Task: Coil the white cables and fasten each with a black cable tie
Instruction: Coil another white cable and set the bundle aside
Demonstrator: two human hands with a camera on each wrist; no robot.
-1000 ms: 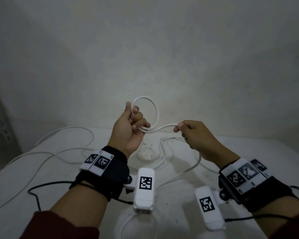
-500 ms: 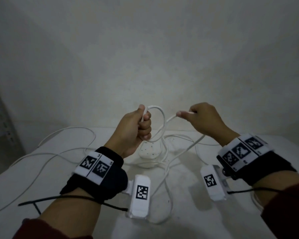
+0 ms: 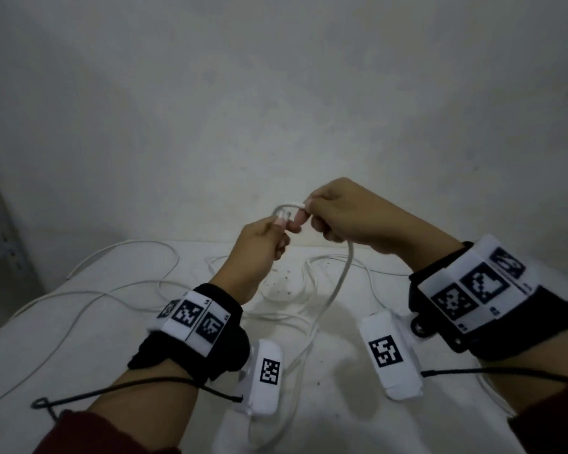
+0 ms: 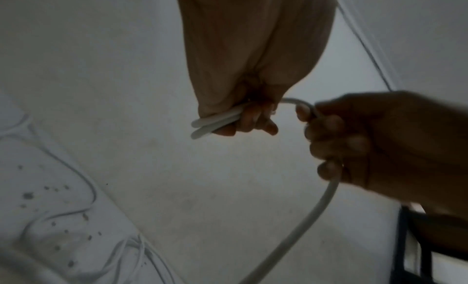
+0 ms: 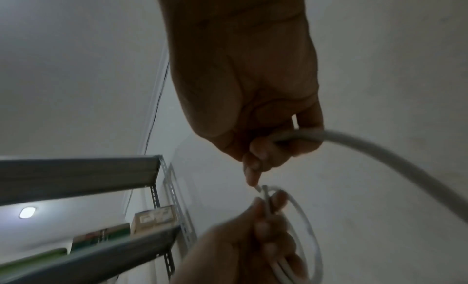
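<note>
I hold a white cable (image 3: 336, 283) in both hands above the table. My left hand (image 3: 269, 237) grips a small coil of its loops (image 4: 215, 122), which shows as a ring (image 5: 307, 228) in the right wrist view. My right hand (image 3: 338, 214) pinches the strand at the coil's top and lays it against my left fingers (image 4: 253, 124). The free length runs through my right fist (image 5: 278, 140) and hangs down to the table. No black cable tie shows clearly.
A white power strip (image 3: 282, 286) lies on the white table (image 3: 79, 339) under my hands, with more loose white cables (image 3: 118, 286) looping to the left. Thin black wires (image 3: 128, 386) trail from my wrist cameras. A metal shelf rack (image 5: 88, 174) stands at the left.
My right hand has swung left and up, bringing the strand over to my left hand. The two hands now meet at the coil, which looks tighter.
</note>
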